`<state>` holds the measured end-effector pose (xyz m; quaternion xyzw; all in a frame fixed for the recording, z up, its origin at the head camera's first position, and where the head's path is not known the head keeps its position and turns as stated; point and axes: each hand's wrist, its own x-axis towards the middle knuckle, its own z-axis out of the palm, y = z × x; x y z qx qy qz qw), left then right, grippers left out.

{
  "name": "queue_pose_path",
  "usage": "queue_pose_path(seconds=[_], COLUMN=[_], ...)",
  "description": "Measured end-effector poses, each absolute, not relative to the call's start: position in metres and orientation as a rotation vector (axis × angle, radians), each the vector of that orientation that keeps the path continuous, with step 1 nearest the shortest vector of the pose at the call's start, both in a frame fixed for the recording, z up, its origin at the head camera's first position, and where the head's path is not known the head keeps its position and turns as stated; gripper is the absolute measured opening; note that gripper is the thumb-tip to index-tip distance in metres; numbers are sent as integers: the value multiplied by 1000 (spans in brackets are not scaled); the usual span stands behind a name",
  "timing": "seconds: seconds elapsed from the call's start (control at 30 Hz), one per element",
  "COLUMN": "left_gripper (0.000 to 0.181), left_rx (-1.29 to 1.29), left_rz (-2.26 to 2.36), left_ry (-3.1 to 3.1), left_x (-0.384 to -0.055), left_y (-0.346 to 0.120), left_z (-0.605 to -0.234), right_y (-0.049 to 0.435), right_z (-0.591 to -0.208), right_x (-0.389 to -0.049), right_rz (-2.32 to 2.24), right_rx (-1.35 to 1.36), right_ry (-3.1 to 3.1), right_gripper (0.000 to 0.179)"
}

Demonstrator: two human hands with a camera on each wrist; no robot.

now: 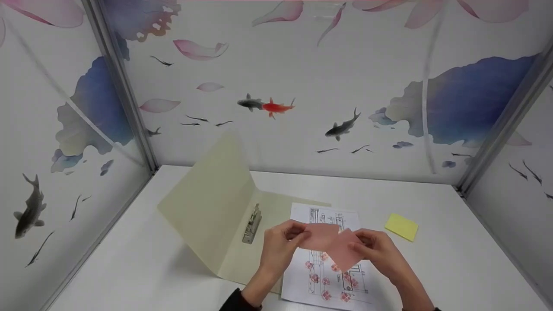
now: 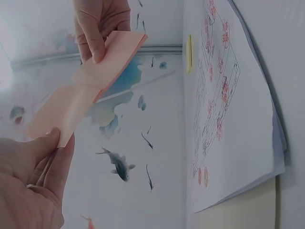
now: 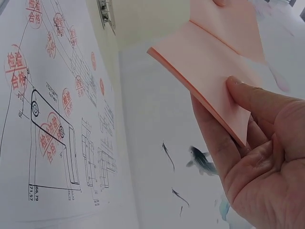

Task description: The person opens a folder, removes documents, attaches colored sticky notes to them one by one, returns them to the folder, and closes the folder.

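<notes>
Between thumb and fingers, my left hand (image 1: 278, 248) pinches a pink sticky note (image 1: 322, 238), which looks like a single thin sheet. My right hand (image 1: 382, 250) grips a pink sticky note pad (image 1: 345, 252); its stacked edge shows in the right wrist view. The sheet (image 2: 59, 112) meets the pad (image 2: 114, 62) along one edge, overlapping it there. Both are held up over printed drawing sheets (image 1: 298, 280) with red round stamps. Those sheets lie on the right side of an open cream folder (image 1: 207, 203).
The folder's left cover stands raised, and a metal clip (image 1: 252, 224) sits near its spine. A yellow sticky note pad (image 1: 402, 227) lies on the white table (image 1: 458, 259) to the right. Printed panels with fish and petals enclose the table at the back and sides.
</notes>
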<state>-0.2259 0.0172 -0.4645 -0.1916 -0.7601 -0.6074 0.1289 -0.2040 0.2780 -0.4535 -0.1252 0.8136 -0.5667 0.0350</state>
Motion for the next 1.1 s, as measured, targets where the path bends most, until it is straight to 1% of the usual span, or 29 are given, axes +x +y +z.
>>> queue_pose_path(seconds=[0.13, 0.37, 0.43, 0.73, 0.93, 1.1], left_gripper=[9, 8, 8, 7, 14, 15], left_rx=[-543, -479, -484, -556, -616, -678], left_rz=[-1768, -1755, -1725, -1628, -1518, -1346], left_ry=[-2188, -2152, -2149, -2177, -2230, -2293], left_x=[-228, -232, -233, -232, -228, -224], left_y=[13, 4, 3, 9, 17, 23], left_z=[-465, -465, -466, -471, -475, -477], right_y=[282, 299, 307, 358, 389, 400], right_z=[-454, -456, -456, -464, -473, -482], right_x=[-204, -205, -206, -206, -206, -205], right_rz=[-1739, -1606, -1529, -1139, -1076, -1022], right_rx=[-322, 68, 135, 222, 324, 410], right_ry=[2541, 2769, 2833, 3046, 2966, 2909], right_gripper=[38, 36, 37, 36, 40, 45])
